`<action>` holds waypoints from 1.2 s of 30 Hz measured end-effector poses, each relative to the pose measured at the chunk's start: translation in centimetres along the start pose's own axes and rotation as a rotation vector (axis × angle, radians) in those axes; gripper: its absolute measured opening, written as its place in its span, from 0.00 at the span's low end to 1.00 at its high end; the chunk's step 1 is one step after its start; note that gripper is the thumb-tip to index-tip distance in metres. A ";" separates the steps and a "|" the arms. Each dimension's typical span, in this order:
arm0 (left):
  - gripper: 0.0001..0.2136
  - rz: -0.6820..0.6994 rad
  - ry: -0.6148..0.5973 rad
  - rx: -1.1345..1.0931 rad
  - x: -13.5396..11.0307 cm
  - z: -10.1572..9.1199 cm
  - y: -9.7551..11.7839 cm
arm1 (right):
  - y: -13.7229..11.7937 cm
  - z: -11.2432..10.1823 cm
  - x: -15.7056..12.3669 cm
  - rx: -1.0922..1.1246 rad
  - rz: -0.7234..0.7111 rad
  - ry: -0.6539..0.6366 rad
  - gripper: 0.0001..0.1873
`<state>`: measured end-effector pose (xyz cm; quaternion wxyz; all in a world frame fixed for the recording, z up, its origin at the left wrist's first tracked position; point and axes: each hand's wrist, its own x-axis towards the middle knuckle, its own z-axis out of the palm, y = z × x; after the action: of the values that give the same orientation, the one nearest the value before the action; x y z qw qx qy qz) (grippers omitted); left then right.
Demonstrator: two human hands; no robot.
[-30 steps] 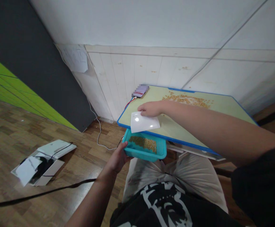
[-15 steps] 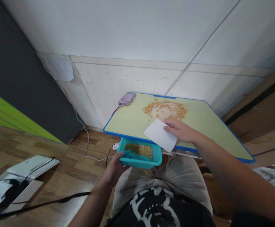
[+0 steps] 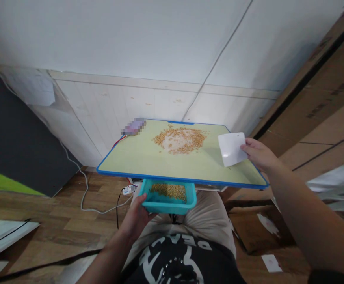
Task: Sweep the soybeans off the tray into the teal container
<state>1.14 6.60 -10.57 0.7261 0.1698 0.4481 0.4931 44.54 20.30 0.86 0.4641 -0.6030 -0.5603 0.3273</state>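
My left hand (image 3: 136, 216) grips the left side of a teal plastic basket (image 3: 168, 208), held just below the table's front edge. Yellow soybeans (image 3: 173, 191) cover part of the basket's bottom. Between the thumb and fingers of my right hand (image 3: 256, 152) is a white card (image 3: 232, 150), raised over the right part of the table (image 3: 130, 161). More soybeans (image 3: 185, 149) lie in a loose ring on the yellow tabletop, around and over a pale grainy heap (image 3: 172, 141) that looks like rice. Neither hand touches the heap.
A pixelated flat item (image 3: 134, 126) with a red cord lies at the table's back left corner. Large cardboard boxes (image 3: 316, 98) stand on the right. An open carton (image 3: 257, 228) is on the floor, and a white power strip (image 3: 128, 190) hangs below the table.
My right hand has carried the white card rightward, from the table's front edge to its right side. My left hand still holds the basket. The view has turned somewhat to the right.
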 end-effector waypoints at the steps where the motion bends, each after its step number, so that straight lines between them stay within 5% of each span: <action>1: 0.25 -0.008 -0.005 -0.004 0.1 0.2 -0.1 | -0.4 -0.7 0.8 -0.039 -0.023 0.003 0.12; 7: 0.23 -0.037 -0.002 -0.025 0.4 1.5 -0.1 | -3.9 -1.6 5.8 -0.453 -0.249 -0.049 0.09; 16: 0.23 -0.046 0.020 0.008 0.6 2.3 -0.5 | -8.8 4.8 10.1 -0.876 -0.447 -0.162 0.09; 25: 0.24 -0.061 0.003 0.034 0.1 2.5 -0.2 | -15.0 11.7 5.4 -1.021 -0.636 -0.310 0.17; 36: 0.27 -0.054 -0.038 0.011 -0.4 1.6 -0.4 | -20.0 19.7 2.6 -1.193 -0.613 -0.352 0.19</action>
<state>2.66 6.43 -9.76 0.7466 0.1710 0.4411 0.4677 19.48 25.45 12.71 0.0269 -0.5076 -0.8565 -0.0895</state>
